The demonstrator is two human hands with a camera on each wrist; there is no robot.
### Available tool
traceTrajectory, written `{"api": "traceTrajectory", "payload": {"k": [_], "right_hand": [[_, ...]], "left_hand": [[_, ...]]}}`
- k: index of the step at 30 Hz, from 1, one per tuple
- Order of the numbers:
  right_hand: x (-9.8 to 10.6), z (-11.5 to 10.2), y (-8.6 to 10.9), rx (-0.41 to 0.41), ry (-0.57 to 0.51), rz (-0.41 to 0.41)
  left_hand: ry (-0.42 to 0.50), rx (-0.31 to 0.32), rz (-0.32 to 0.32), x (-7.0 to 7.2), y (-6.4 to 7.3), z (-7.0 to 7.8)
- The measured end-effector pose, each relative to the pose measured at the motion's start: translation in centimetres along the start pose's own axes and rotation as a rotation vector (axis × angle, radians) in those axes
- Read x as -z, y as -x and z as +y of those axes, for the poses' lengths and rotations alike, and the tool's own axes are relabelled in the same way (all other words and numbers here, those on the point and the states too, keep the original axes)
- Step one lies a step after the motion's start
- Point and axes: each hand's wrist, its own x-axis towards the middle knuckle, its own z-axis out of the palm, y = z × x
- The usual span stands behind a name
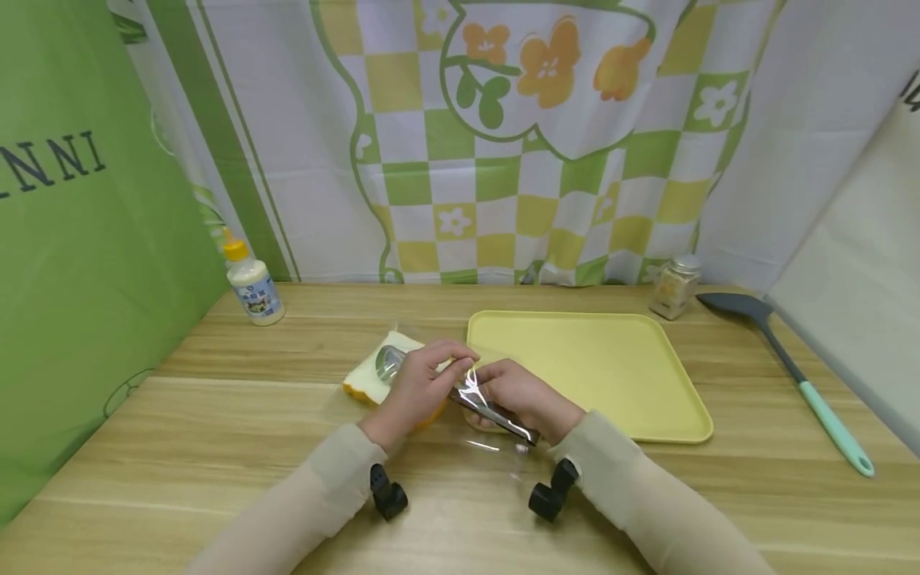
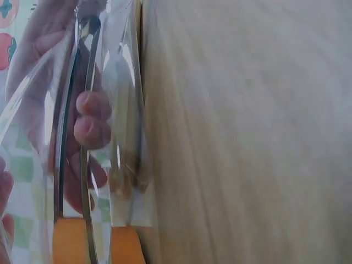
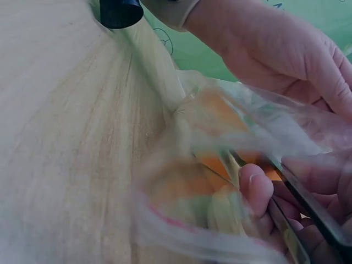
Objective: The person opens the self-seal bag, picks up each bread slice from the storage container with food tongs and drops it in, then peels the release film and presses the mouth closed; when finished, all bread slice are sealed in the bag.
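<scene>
Head view, left hand [image 1: 420, 383]: reaching in from the near left, fingers curled and pinching the clear plastic bag [image 1: 470, 379] over the tongs' far end.
Head view, right hand [image 1: 528, 399]: coming in from the near right, fingers wrapped round the metal tongs [image 1: 496, 415], knuckles up, just near the left hand.
Head view, tongs: lying slantwise between the two hands, near end at the right wrist, far end by the bread.
Head view, bread slice [image 1: 370, 371]: flat on the wooden table [image 1: 216, 447], partly hidden under the left hand, just left of the yellow tray [image 1: 647, 375].
Head view, surroundings: squeeze bottle [image 1: 253, 286] far left, spice jar [image 1: 674, 286] beyond the tray's far right corner, spatula [image 1: 798, 371] well right.
Head view, sleeves: beige, each with a black camera mount at the wrist.

Left wrist view, bag [image 2: 118, 126]: clear film stretched close to the lens, tongs' two metal arms [image 2: 85, 165] running through it.
Left wrist view, fingertips [image 2: 91, 118]: pressed on the film beside the metal; orange crust at the bottom edge.

Right wrist view, right fingers [image 3: 256, 190]: curled round the dark tongs [image 3: 308, 206], film crumpled over them.
Right wrist view, left hand [image 3: 280, 55]: above, curved over the bag, its pinch not visible here.
</scene>
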Motion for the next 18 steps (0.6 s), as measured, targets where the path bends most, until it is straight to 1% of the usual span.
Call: {"api": "traceTrajectory", "payload": {"k": [3,5,7,9,11,13,15,18], "right_hand": [[0.1,0.1,-0.1,0.014,0.011,0.001],[0.1,0.2,-0.1,0.014,0.014,0.004],[0.1,0.2,-0.1,0.001,0.013,0.016],[0.1,0.2,-0.1,-0.012,0.008,0.028],[0.1,0.2,0.0,-0.031,-0.005,0.031],[0.1,0.2,0.1,-0.050,-0.012,0.025],[0.1,0.2,0.1,-0.069,-0.019,0.023],[0.2,0.2,0.2,-0.081,-0.022,0.033]], "left_hand": [[0.006,-0.010,0.002,-0.3,0.0,0.2],[0.018,-0.004,-0.004,-0.5,-0.1,0.2],[0.016,0.012,-0.032,-0.4,-0.1,0.2],[-0.008,0.018,-0.078,0.1,-0.1,0.1],[-0.041,0.021,-0.128,1.1,-0.2,-0.2],[-0.087,0.033,-0.147,2.6,-0.3,-0.7],[-0.102,0.080,-0.129,4.3,-0.4,-1.3],[-0.112,0.188,-0.080,6.6,-0.4,-2.3]]}}
